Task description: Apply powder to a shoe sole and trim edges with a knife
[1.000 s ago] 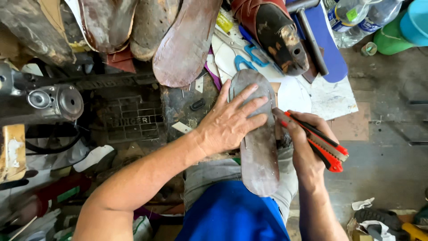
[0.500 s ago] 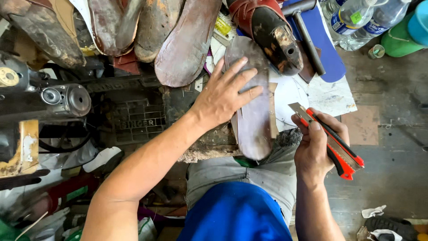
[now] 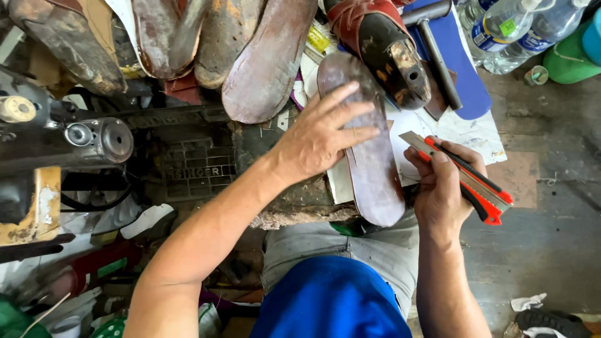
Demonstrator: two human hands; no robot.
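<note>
- Head view shows a flat, dark brown leather shoe sole (image 3: 369,156) lying on the worn work block in front of the person, its long axis running from the far end near the pile of shoes down toward the person's lap, the near end tilted slightly to the right.
- The left hand (image 3: 322,134) lies spread and flat on the far half of the sole, fingers fanned across its width, pinning it down; nothing is clasped in it.
- The right hand (image 3: 446,188) sits just beside the sole's right edge, closed round a red and black utility knife (image 3: 466,181) whose metal blade points up and left toward the sole without touching it.
- So the left hand is on the sole, and the knife hand lies to its right, apart from the edge, level with the sole's middle.
- Beyond the sole's far end lie a red strapped sandal on a wooden last (image 3: 375,44), a steel hammer (image 3: 435,47) on a blue foam sheet (image 3: 466,75), and several worn brown soles (image 3: 269,59).
- Further left stands a black sewing machine (image 3: 81,141); clear plastic bottles (image 3: 507,28) stand at the far right.
</note>
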